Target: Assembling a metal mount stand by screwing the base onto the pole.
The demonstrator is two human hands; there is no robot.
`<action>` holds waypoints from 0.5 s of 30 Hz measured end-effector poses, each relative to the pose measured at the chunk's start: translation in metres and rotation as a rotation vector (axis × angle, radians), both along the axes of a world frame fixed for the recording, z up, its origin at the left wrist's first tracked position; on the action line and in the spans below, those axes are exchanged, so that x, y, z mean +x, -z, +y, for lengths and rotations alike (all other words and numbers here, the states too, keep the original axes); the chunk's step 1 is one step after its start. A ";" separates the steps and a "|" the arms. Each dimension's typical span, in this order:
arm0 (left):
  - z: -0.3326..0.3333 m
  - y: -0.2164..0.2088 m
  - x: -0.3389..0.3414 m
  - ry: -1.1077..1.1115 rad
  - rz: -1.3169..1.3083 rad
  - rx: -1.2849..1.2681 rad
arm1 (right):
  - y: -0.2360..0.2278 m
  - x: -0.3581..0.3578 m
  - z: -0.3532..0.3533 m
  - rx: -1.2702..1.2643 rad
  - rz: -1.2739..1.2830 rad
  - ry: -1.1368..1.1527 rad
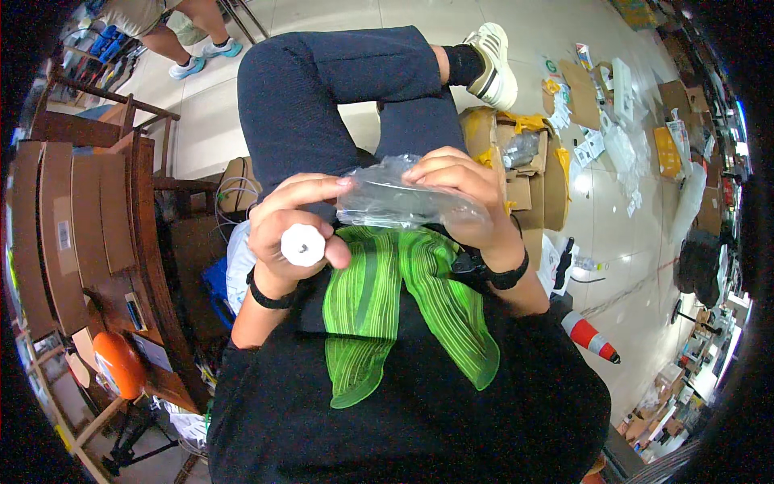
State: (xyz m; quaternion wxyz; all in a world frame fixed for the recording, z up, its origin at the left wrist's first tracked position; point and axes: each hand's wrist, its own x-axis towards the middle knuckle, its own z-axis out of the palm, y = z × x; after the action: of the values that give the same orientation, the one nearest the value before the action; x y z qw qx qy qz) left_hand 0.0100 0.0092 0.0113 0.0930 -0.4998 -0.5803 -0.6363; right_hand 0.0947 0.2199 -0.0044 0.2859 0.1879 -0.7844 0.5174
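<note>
Between my hands is a crumpled clear plastic bag (387, 202). My left hand (272, 219) is closed, its fingertips pinching the bag's left edge. The same hand also grips a white piece (303, 242) with a round, scalloped end and a small dark spot at its centre; the rest of it is hidden. Closed on the upper right part of the bag is my right hand (468, 185), fingers curled over the film. Under the bag, two long green striped leaf-shaped pieces of sheer fabric (363, 315) hang over my black shirt. Where they join is hidden.
An opened cardboard box (524, 181) stands right of my knees. A red-and-white cone (590, 335) lies at the right. Cardboard and plastic wrapping (621, 157) litter the floor beyond. On the left are a wooden table (153, 282) and an orange rounded object (119, 365). Another person's legs (165, 44) appear far left.
</note>
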 end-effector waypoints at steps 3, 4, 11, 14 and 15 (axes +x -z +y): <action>0.002 -0.002 -0.002 -0.089 0.023 -0.058 | 0.001 0.002 -0.002 0.025 -0.061 -0.011; 0.004 -0.002 -0.002 -0.090 0.023 -0.057 | 0.000 0.004 -0.002 0.026 -0.062 -0.012; 0.010 0.002 -0.004 -0.157 -0.021 -0.029 | 0.003 0.014 -0.002 -0.071 -0.399 0.092; 0.011 0.002 -0.004 -0.157 0.014 -0.076 | 0.004 0.012 -0.005 -0.158 -0.437 0.110; 0.013 0.000 -0.004 -0.194 -0.022 -0.092 | 0.003 0.012 -0.005 -0.182 -0.431 0.089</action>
State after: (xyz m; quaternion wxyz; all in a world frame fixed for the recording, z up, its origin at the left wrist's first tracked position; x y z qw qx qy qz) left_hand 0.0059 0.0218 0.0111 0.1248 -0.4382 -0.6556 -0.6022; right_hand 0.1068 0.2150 -0.0076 0.1499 0.0119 -0.7850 0.6010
